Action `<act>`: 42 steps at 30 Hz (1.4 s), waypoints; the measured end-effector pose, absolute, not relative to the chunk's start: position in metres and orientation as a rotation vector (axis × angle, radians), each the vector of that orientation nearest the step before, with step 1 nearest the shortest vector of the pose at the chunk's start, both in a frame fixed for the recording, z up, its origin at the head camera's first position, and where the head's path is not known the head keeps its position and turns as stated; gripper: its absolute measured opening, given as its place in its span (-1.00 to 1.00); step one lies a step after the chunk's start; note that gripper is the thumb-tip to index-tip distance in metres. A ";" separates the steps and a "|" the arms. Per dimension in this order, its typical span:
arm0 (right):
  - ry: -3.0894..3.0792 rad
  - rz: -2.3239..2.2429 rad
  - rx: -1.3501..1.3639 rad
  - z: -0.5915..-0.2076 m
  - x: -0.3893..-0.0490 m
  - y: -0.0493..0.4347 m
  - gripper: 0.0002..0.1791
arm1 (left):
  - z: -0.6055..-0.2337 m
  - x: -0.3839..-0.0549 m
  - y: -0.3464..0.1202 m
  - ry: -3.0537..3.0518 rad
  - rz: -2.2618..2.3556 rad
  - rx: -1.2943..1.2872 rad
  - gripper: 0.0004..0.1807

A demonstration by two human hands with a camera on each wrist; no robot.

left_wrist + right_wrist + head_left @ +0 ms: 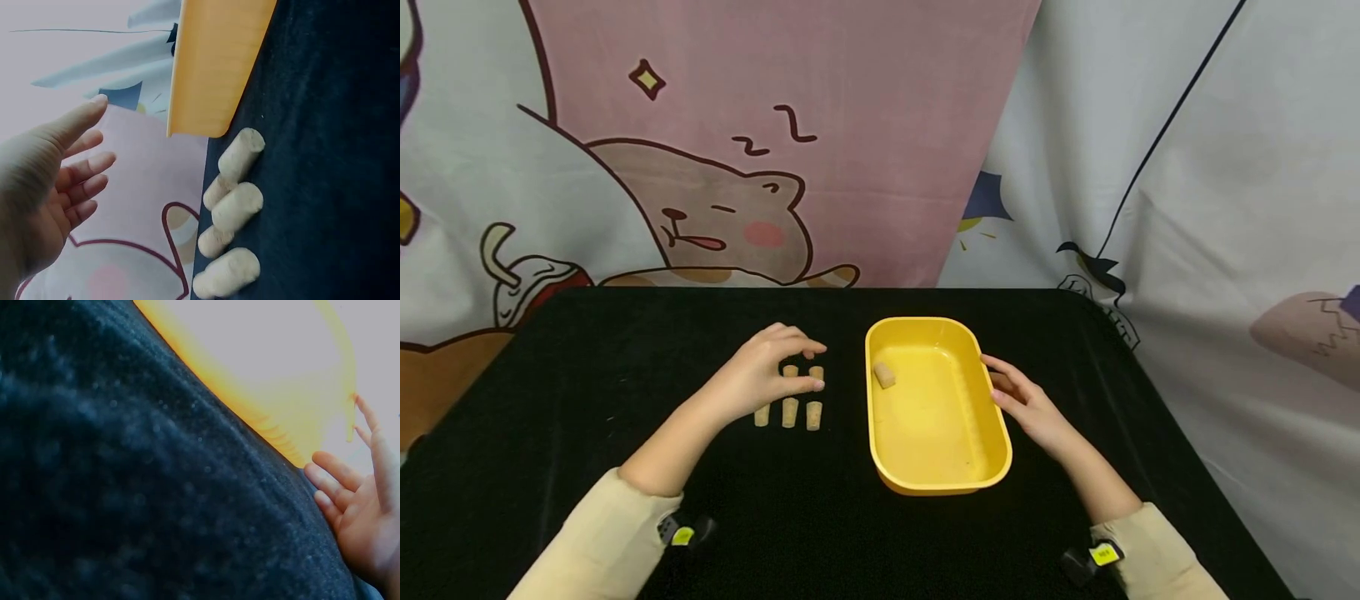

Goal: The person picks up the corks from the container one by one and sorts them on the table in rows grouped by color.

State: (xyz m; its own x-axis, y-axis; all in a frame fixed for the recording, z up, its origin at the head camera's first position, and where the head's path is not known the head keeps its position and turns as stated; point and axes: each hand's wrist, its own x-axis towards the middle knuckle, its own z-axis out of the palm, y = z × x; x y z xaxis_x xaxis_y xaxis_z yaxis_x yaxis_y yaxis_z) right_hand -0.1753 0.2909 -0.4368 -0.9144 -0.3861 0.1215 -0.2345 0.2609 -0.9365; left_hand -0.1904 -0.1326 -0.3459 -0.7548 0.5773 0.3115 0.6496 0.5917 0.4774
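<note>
Several cork stoppers (813,416) stand in rows on the black cloth, also seen as corks (238,207) in the left wrist view. Above them hovers my left hand (769,367), thumb and fingers apart with nothing between them; it hides part of the back row. To its right stands a yellow plastic tub (925,484), with one cork (884,375) lying inside near the left wall. My right hand (1030,408) rests its fingertips against the tub's right side. In the right wrist view the fingers (337,470) look extended beside the yellow wall.
Black cloth (775,533) covers the table. Behind it hangs a printed curtain (880,150) with a sleeping cartoon animal, close to the table's far edge. The tub's raised rim stands between the two hands.
</note>
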 end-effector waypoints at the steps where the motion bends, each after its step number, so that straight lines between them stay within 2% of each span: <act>1: 2.389 -1.735 -0.587 -0.437 -0.175 0.291 -0.42 | -0.345 -0.194 -0.129 -2.695 -0.884 -1.054 -0.53; 15: 2.374 -1.737 -0.589 -0.436 -0.176 0.291 -0.42 | -0.339 -0.234 -0.081 -2.750 -0.688 -1.206 -0.51; 34: 2.407 -1.721 -0.584 -0.437 -0.176 0.294 -0.43 | -0.340 -0.265 -0.016 -3.097 -0.511 -1.449 -0.57; 42: 2.404 -1.726 -0.589 -0.437 -0.176 0.290 -0.42 | -0.348 -0.264 -0.001 -3.316 -0.378 -1.424 -0.79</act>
